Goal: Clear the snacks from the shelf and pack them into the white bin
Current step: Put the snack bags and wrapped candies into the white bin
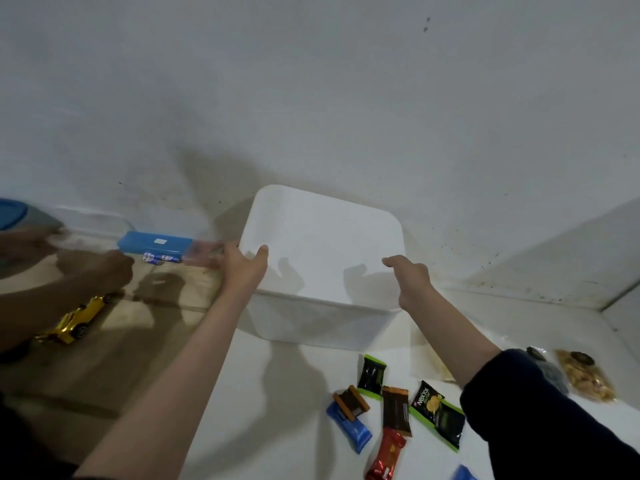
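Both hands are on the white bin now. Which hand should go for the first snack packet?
Right, probably. The snack packets lie on the white surface beside and under the right forearm, near the right hand. The left hand grips the white bin on its far side and can steady it.

Both my arms reached forward, the left bare to above the elbow, the right in a dark sleeve pushed back from the wrist. My left hand [242, 263] gripped with the thumb raised on top and the fingers apparently curled over the far side. My right hand [410, 280] clasped likewise, thumb pointing inward, its fingers hidden from view.
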`<state>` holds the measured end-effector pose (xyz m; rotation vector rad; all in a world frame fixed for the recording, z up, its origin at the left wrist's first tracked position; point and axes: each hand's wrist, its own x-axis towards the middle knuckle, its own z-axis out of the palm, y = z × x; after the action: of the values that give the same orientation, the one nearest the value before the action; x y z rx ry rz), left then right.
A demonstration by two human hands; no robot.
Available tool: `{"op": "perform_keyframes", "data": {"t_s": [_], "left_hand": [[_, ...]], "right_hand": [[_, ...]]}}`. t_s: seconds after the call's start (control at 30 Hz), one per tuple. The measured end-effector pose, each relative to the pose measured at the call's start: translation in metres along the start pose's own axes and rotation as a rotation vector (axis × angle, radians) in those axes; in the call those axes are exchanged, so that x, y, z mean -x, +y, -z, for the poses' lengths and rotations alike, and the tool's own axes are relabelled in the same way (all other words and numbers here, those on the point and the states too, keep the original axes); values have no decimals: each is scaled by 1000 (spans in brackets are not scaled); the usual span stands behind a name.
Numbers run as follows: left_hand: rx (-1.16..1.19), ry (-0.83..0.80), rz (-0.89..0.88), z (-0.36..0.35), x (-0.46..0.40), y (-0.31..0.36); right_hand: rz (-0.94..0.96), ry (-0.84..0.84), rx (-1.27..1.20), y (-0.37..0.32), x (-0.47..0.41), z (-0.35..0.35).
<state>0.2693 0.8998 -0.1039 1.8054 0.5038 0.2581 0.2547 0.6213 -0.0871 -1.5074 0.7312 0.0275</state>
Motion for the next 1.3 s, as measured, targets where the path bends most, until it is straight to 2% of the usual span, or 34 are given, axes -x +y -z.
{"op": "perform_keyframes", "data": {"t_s": [0.07,0.23,0.33,0.7,0.83,0.93,1.07,1.3], "left_hand": [[9,20,-38,1,-1,3],[-64,-12,37,8,2,5],[-40,-58,7,18,7,6],[126,-131,23,29,5,2],[162,-179,-13,21,12,4],[220,-159,-40,12,23,2],[212,-148,-80,13,33,0],[109,1,-103,65,82,-13]], "right_hand": [[-11,-16,-43,0,3,1],[-63,-53,-184,-1,4,12],[-103,-83,-226,0,3,20],[-129,-273,-201,-11,32,45],[-133,-274,-217,-18,39,58],[-73,-315,-255,-27,43,66],[115,-358,-225,-29,52,73],[259,-223,-151,9,92,59]]}}
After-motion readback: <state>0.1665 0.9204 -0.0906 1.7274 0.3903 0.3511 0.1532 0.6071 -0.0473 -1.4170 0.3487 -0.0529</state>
